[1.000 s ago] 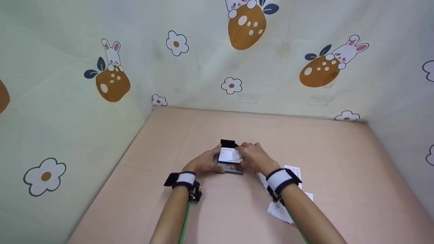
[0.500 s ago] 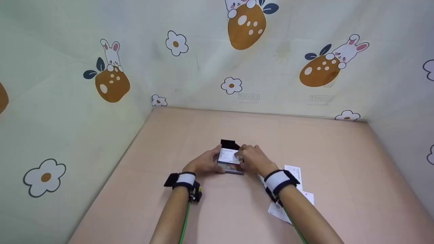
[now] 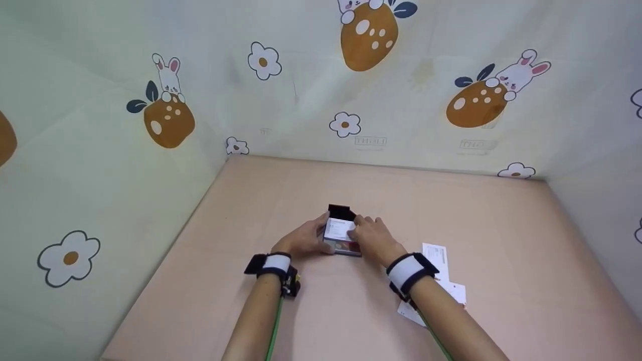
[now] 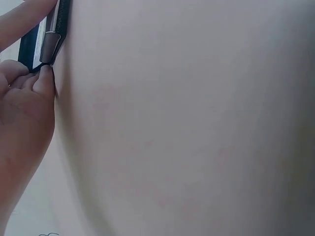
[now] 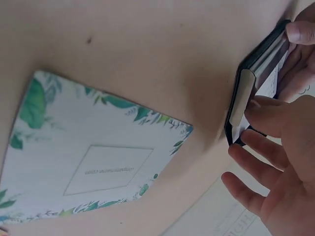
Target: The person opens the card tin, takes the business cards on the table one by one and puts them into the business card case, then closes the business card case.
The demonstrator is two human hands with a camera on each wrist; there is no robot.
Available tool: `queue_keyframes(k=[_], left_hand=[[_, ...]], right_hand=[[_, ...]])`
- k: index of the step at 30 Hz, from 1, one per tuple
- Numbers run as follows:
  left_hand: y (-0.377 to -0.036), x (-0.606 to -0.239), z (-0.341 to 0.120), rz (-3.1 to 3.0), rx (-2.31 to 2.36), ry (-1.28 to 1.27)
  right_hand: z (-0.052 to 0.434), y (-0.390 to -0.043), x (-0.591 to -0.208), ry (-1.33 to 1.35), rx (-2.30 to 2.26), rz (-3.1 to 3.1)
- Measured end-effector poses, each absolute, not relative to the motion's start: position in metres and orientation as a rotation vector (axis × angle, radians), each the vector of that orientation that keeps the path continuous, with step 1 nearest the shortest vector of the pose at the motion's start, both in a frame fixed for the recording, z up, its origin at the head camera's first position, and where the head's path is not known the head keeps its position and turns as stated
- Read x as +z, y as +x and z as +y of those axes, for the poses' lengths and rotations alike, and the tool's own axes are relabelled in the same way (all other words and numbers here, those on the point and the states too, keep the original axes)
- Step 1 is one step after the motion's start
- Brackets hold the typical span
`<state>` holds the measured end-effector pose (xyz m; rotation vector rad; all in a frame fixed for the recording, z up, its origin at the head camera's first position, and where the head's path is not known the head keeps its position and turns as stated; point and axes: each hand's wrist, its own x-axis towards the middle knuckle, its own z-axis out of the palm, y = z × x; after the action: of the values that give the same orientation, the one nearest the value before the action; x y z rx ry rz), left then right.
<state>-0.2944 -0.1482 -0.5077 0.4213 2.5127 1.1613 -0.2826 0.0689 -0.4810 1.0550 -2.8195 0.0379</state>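
Note:
A small black card case [image 3: 341,235] lies on the table with its lid [image 3: 339,211] standing open at the far end. A white card [image 3: 338,230] sits in its mouth. My left hand [image 3: 303,241] grips the case's left side, fingertips at its edge [image 4: 45,73]. From the right, my right hand [image 3: 374,235] reaches over the case and pinches the card, one digit [image 5: 266,115] on the case's metal edge [image 5: 242,98]. Its other fingers hang loose. The card's right half is hidden under that hand.
Loose white cards [image 3: 435,254] lie on the pink tabletop [image 3: 321,311] right of my right forearm; one has a green leaf border [image 5: 93,162]. Cloth walls printed with rabbits and flowers [image 3: 346,125] close the table at the back and both sides.
My right hand has slid a little left over the white card, covering more of it. The left hand and the case have stayed put.

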Motion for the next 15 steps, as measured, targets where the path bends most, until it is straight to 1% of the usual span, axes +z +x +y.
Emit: queue_keyframes(k=[3,11,15], left_hand=[[-0.295,-0.508,-0.148,2.515,1.158,0.428],[-0.296,-0.507,-0.147,2.510,1.174,0.452],[-0.296,-0.510,-0.149,2.518,1.177,0.506]], right_hand=[[0.067,-0.278,-0.482,1.036,-0.062,-2.830],[0.066,-0.270,-0.484,0.986,-0.105,-2.878],[0.068,-0.267,-0.486,0.978,-0.132,-2.889]])
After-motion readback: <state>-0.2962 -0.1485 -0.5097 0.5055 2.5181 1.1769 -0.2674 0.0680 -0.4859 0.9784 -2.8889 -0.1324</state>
